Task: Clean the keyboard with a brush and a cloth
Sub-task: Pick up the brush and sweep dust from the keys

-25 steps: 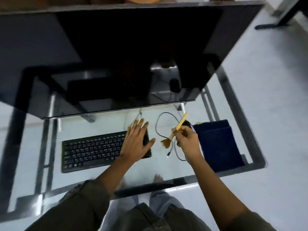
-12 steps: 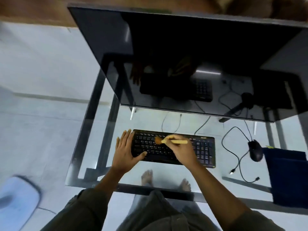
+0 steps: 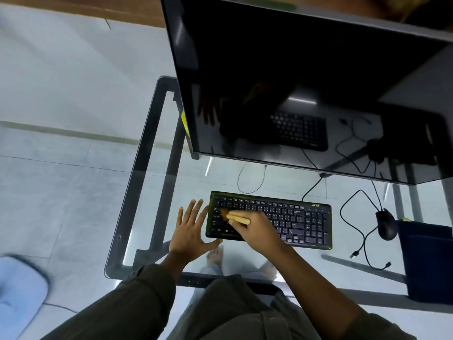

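Left hand (image 3: 190, 233): flat on the glass worktop (image 3: 186, 182), fingers (image 3: 196, 212) straight and spread, holding nothing. Fingertips sit just beside the left end of the keyboard (image 3: 299, 217); thumb points at its near-left corner. Can't tell whether it's touching or just short of it.

Right hand (image 3: 259, 231): over the left half of the keyboard, fingers curled tight round the handle of the brush (image 3: 236, 217). The handle is pale wood and lies roughly level, pointing left out of the fingers. The bristles are on the keys at the keyboard's left end, between the two hands. The brush is motion-blurred, so the exact keys can't be read.

Keyboard: black, lying flat under the right fingers, long side running left to right.

Cloth (image 3: 429, 261): dark blue, folded, well apart to the right of the right fingers, at the worktop's right side. Neither hand touches it.

Mouse (image 3: 386, 224): black, between the keyboard's right end and the cloth, with loose cable (image 3: 355, 224) looped next to it.

Monitor (image 3: 294, 82): dark screen beyond the fingertips, reflecting the keyboard and hands.
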Available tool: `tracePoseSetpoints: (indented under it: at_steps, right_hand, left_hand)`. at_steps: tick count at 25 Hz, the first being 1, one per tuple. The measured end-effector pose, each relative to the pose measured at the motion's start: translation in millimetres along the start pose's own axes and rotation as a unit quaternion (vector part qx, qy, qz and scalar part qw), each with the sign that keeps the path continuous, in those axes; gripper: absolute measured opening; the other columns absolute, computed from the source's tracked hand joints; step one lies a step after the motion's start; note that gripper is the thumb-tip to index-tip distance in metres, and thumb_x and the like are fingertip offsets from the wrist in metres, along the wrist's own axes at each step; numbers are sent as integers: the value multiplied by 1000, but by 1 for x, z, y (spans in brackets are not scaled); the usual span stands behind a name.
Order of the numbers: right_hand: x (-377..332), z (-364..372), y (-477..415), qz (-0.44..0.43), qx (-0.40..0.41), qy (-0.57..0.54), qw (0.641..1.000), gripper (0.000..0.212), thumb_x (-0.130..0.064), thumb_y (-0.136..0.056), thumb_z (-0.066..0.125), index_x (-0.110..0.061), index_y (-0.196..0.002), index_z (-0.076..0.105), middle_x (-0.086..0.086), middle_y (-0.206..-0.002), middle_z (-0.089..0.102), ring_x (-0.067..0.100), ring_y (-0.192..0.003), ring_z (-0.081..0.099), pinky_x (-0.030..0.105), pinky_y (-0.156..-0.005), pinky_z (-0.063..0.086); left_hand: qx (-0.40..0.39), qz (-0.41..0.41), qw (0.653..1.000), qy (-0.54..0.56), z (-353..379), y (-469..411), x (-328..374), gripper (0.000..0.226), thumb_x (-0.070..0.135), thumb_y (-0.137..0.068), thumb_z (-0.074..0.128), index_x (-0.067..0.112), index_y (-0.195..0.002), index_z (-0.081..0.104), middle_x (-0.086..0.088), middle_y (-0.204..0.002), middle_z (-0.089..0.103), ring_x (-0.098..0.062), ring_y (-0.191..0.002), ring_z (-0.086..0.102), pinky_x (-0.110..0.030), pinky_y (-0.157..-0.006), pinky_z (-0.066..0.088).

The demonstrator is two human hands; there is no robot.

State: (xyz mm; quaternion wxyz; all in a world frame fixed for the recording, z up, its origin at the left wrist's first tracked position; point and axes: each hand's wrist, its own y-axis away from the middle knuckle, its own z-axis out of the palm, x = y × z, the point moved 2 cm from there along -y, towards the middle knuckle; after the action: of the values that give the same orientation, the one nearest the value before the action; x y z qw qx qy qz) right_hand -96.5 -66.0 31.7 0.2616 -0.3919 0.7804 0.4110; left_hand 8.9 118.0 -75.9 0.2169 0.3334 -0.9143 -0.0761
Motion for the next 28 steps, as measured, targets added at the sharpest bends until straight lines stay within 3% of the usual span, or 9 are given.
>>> tracePoseSetpoints:
  at_steps: [2,5,8,11,14,17,20,23,28]
  right_hand:
    - [-5,4,-2,11,-37,27,999,32,-38,-92,68,-24,-120,72,-10,-116,74,4,-101,69,27,-92,56]
    - [-10,1,-8,19,34,26,999,32,-37,-93,67,-24,-121,72,-6,-111,76,8,-89,71,26,-83,59]
    - [-15,6,-13,25,-8,55,998,33,-41,-94,64,-25,-121,71,-4,-103,77,9,-79,70,24,-72,57]
    - [-17,5,-16,23,60,56,996,31,-39,-94,65,-25,-122,71,-4,-107,77,11,-89,71,28,-78,59]
    - [-18,10,-19,22,-32,55,998,31,-39,-94,65,-25,-120,71,-3,-109,76,11,-91,71,31,-83,59]
    - [-19,7,-22,19,46,68,996,30,-39,-94,64,-25,-119,72,-4,-105,77,13,-89,72,34,-82,60]
    - [-22,9,-27,14,8,91,996,29,-40,-94,63,-24,-116,73,-4,-102,77,12,-83,71,35,-78,60]
    - [-23,2,-33,20,73,88,993,29,-39,-95,62,-24,-118,73,-2,-101,77,16,-82,71,32,-75,60]
    - [-29,-2,-42,18,79,82,993,28,-38,-96,61,-24,-117,73,-2,-102,77,17,-85,72,31,-75,60]
  left_hand:
    - [0,0,1000,-10,1,0,0,107,91,-77,40,25,-158,23,-2,-168,13,-24,-156,1,-56,-125,7]
    - [-1,0,1000,-15,1,-1,0,107,91,-77,38,24,-158,23,-3,-168,13,-25,-156,1,-57,-125,8]
    - [-4,-2,1000,-16,1,-1,0,107,92,-77,37,24,-158,24,-3,-168,14,-25,-156,2,-57,-124,9]
    - [-4,0,1000,-14,1,-1,0,107,92,-77,38,23,-157,27,-4,-168,15,-26,-156,4,-57,-124,10]
    - [-6,0,1000,-18,0,-1,0,107,92,-77,37,23,-158,26,-4,-168,15,-26,-156,3,-58,-124,10]
    - [-4,-2,1000,-18,0,-1,0,107,92,-77,36,22,-158,27,-5,-168,15,-26,-156,3,-59,-124,12]
    - [-2,0,1000,-15,1,-1,-1,108,92,-77,37,22,-158,26,-5,-168,14,-26,-156,3,-57,-124,10]
    - [1,1,1000,-7,2,-1,-1,107,92,-77,39,22,-157,28,-5,-168,16,-27,-156,5,-57,-123,9]
    - [5,3,1000,-3,1,-1,-1,106,92,-76,39,24,-157,29,-5,-167,17,-28,-156,7,-57,-123,8]
